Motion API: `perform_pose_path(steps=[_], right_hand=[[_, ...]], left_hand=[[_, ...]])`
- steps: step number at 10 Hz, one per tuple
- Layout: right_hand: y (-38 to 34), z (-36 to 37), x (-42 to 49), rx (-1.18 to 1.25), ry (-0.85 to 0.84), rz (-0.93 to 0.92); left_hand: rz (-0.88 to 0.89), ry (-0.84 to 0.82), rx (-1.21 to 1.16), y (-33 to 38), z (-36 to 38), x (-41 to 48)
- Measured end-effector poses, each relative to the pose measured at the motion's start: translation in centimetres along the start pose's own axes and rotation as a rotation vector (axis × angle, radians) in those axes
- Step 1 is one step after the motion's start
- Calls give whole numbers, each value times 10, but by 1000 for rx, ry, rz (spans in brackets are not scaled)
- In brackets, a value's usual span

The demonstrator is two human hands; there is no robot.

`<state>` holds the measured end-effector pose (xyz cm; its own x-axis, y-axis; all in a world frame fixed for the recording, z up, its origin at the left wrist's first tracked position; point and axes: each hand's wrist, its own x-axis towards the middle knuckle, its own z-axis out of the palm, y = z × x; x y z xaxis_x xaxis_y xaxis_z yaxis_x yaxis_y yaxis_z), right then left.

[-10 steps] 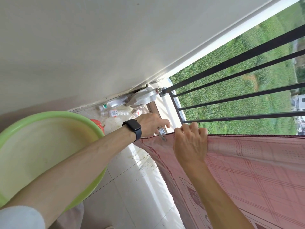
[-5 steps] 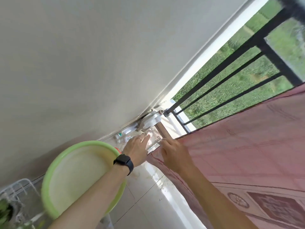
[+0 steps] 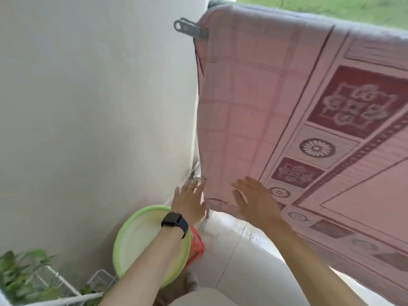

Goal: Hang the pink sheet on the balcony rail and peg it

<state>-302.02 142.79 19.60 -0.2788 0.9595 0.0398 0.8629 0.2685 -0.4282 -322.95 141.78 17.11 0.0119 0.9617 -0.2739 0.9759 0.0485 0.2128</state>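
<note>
Above the green basin (image 3: 136, 235), the left hand (image 3: 188, 203) reaches with straight, slightly parted fingers to the lower corner of the pink sheet (image 3: 254, 107); whether it touches is unclear. A grey peg (image 3: 190, 30) clamps the sheet's top-left edge, where it drapes over the rail hidden beneath. The right hand (image 3: 256, 199) lies flat on the cloth, fingers spread. Best to smooth downward evenly, without tugging against the peg.
</note>
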Motion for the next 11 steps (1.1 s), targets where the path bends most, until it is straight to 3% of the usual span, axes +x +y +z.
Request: perform_pose_path(steps=[3, 5, 6, 7, 9, 10, 11], right_hand=[[45, -140, -68, 1, 370, -19], [36, -249, -79, -134, 769, -90], [38, -288, -74, -301, 855, 29], [48, -305, -66, -399, 744, 179], [52, -309, -68, -436, 607, 217], [34, -329, -83, -253, 565, 151], [1, -379, -123, 161, 675, -30]], left_hand=[[289, 332, 111, 106, -83, -20], [451, 830, 59, 169, -192, -18], [467, 892, 85, 190, -230, -11], [433, 841, 142, 205, -239, -1], [371, 793, 150, 213, -229, 5], [349, 758, 163, 209, -230, 3], [329, 745, 152, 212, -228, 3]])
